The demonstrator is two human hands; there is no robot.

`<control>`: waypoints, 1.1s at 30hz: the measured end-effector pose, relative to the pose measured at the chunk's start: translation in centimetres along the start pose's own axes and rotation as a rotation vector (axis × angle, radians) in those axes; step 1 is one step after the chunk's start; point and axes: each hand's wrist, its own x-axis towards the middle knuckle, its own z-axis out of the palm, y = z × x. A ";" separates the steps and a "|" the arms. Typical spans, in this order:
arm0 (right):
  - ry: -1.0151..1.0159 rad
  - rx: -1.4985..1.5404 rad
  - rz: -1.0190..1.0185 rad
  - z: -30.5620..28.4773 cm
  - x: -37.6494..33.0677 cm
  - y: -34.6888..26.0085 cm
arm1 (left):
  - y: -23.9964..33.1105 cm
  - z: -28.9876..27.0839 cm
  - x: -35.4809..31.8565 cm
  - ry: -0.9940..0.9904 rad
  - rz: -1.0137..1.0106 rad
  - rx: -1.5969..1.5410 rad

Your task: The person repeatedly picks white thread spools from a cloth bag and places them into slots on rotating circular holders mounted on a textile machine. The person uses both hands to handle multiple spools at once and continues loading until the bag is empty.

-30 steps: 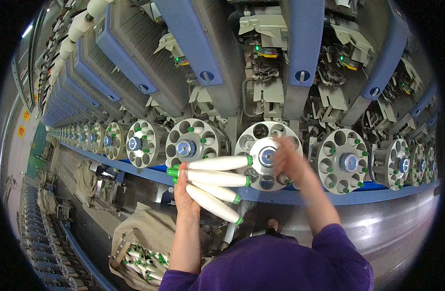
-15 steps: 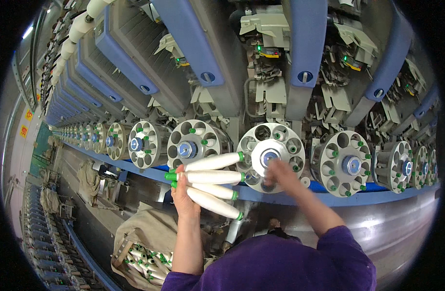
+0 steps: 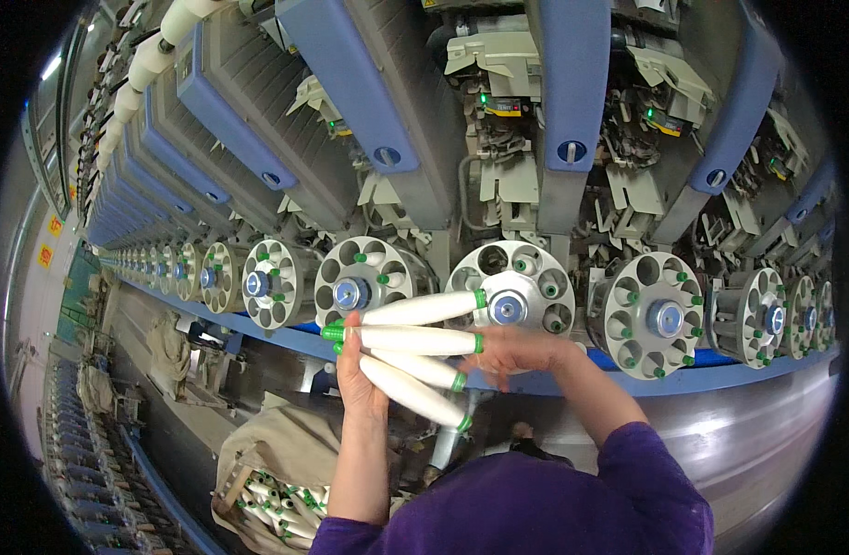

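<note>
The right hand (image 3: 512,350) has come down off the wheel (image 3: 510,301) and now pinches a bobbin (image 3: 415,339) tip. The left hand (image 3: 362,375) grips four bobbins, fanned out

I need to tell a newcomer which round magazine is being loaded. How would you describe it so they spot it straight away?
Follow the long blue rail under the row of pale round wheels with holes. The magazine is the wheel nearest the middle, right below the upright blue column. It alone has the right hand at its lower edge and the white bobbins, fanned in the left hand, lying across it.
</note>
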 end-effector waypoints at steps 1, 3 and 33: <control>-0.020 -0.010 0.097 -0.9 -0.6 0.6 | 0.2 -0.1 0.1 -0.004 -0.001 -0.004; 0.134 0.165 0.079 -4.1 -2.5 1.3 | 0.9 -0.6 0.5 -0.013 0.012 -0.032; 0.504 0.724 -0.583 -7.7 -10.4 -3.7 | -7.3 -0.6 5.0 0.061 0.472 1.174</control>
